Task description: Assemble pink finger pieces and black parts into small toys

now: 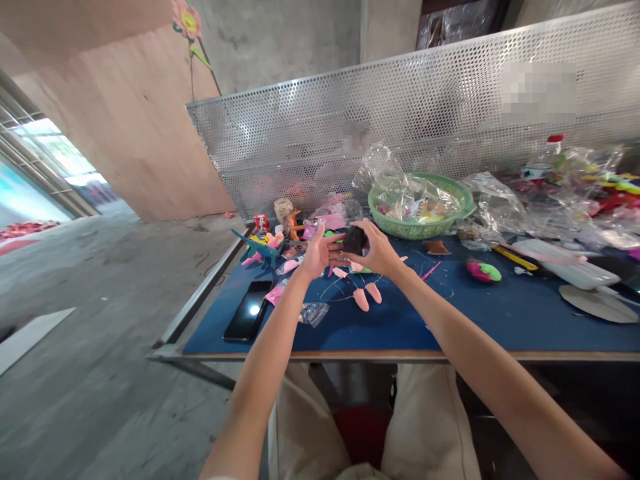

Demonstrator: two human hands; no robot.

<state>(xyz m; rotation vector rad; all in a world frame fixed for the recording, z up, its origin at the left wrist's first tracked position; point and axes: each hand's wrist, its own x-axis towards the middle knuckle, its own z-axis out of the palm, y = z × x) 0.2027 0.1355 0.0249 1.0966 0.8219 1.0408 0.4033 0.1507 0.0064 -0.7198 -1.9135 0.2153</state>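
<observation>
While the right hand [379,252] curls its thumb and fingers around a dark lump [355,240] just left of the green basket [407,230], the left hand [317,256], open, holds extended fingers against it.

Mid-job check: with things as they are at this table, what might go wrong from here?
1. The black lump in the right hand might slip and land on the small pieces below.
2. If it's sticky or sheds colour, it could mark the pale pink pieces lying nearby.
3. The left forearm could nudge the phone near the table's front edge.
</observation>
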